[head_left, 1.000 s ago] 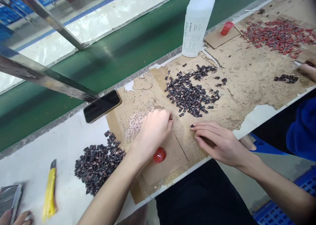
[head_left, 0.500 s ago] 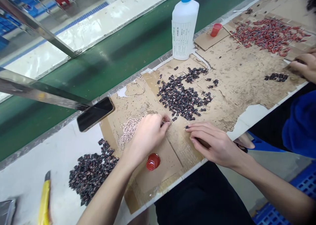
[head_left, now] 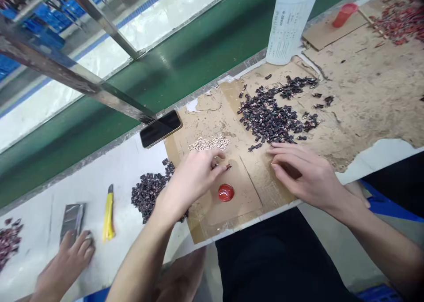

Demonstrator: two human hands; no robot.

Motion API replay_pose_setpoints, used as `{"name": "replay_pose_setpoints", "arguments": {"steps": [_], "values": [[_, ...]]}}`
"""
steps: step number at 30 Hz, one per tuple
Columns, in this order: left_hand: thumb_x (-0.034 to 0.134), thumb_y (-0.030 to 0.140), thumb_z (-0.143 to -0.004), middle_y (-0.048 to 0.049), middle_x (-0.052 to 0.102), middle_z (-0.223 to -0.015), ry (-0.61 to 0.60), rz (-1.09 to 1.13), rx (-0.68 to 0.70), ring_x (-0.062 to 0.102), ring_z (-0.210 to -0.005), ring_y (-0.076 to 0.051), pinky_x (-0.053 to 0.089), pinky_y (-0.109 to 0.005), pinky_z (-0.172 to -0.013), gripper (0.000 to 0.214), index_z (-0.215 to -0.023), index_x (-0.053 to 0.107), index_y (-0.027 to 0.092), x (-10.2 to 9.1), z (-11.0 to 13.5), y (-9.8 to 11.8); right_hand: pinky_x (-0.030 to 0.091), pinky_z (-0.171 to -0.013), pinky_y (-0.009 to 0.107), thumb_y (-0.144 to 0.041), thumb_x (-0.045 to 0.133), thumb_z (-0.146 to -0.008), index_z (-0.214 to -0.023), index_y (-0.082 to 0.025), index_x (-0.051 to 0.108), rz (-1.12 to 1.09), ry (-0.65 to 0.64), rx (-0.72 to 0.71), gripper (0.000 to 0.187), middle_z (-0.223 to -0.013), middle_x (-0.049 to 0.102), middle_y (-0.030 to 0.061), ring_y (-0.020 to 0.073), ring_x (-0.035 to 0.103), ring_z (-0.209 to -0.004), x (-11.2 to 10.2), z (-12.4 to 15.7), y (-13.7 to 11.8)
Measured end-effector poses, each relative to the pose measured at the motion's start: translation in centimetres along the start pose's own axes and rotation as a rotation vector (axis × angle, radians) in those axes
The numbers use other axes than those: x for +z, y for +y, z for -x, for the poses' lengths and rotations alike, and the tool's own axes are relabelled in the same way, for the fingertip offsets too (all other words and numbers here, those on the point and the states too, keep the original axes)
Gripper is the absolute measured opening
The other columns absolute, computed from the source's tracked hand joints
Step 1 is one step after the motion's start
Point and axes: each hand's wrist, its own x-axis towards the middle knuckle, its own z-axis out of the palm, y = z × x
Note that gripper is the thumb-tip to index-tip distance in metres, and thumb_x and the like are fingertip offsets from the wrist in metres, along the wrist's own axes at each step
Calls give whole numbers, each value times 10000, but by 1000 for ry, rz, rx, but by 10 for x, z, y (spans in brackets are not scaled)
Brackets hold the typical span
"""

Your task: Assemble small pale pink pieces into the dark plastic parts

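My left hand (head_left: 195, 171) is closed in a pinch over the cardboard, with a small black piece (head_left: 228, 166) with a pale tip at its fingertips. Just below it stands a small red cup (head_left: 226, 193) with a glossy red inside. Loose pale bits (head_left: 209, 143) lie behind its knuckles. My right hand (head_left: 304, 171) rests at the near side of a heap of small black pieces (head_left: 273, 116). Its fingers are stretched out and bent a little, the thumb apart from them, and nothing shows between them.
Another black heap (head_left: 149, 191) lies beside my left forearm. Farther left are a yellow cutter knife (head_left: 108, 216) and a co-worker's hand (head_left: 71, 253) at a grey packet (head_left: 73, 218). A phone (head_left: 161, 128), white bottle (head_left: 291, 24) and second red cup (head_left: 344, 15) stand along the back.
The view has swung left, bringing in the co-worker's hand at the left. My left hand has moved nearer the red cup with a black piece. My right hand has shifted toward the black heap.
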Motion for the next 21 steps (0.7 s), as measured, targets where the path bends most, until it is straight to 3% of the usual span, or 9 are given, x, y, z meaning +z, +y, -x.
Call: {"name": "replay_pose_setpoints", "arguments": {"steps": [5,10,17,21], "values": [[620,243,-1009,-105,807,-910,12,-133,56,766,-873,-304,535,-378,-741,187,-1118,757,178,30,-1,3,602,-1048,503,-104,686,-922,-978,-234,665,-83,20,89,143,-1133,807,81,282,774,-1112,-2,-2,-20],[572,226,-1025,-104,786,-864,47,-104,42,747,-818,-306,504,-377,-724,184,-995,746,174,33,6,-6,592,-1027,405,-101,688,-928,-945,-233,666,-162,-12,156,135,-1120,805,72,226,765,-1082,-1,-1,-42],[551,265,-1068,-26,782,-821,294,55,-67,724,-729,-251,423,-336,-663,167,-1044,708,216,57,63,-38,566,-1029,339,-104,704,-930,-956,-230,680,-219,-230,97,130,-1168,790,54,199,745,-1116,18,-8,-69],[586,219,-1053,27,755,-771,375,185,-138,684,-624,-189,391,-297,-618,102,-1002,674,231,74,101,-43,579,-1002,352,-97,718,-910,-937,-235,682,-175,-265,76,145,-1189,780,44,212,749,-1091,26,-15,-76]]}}
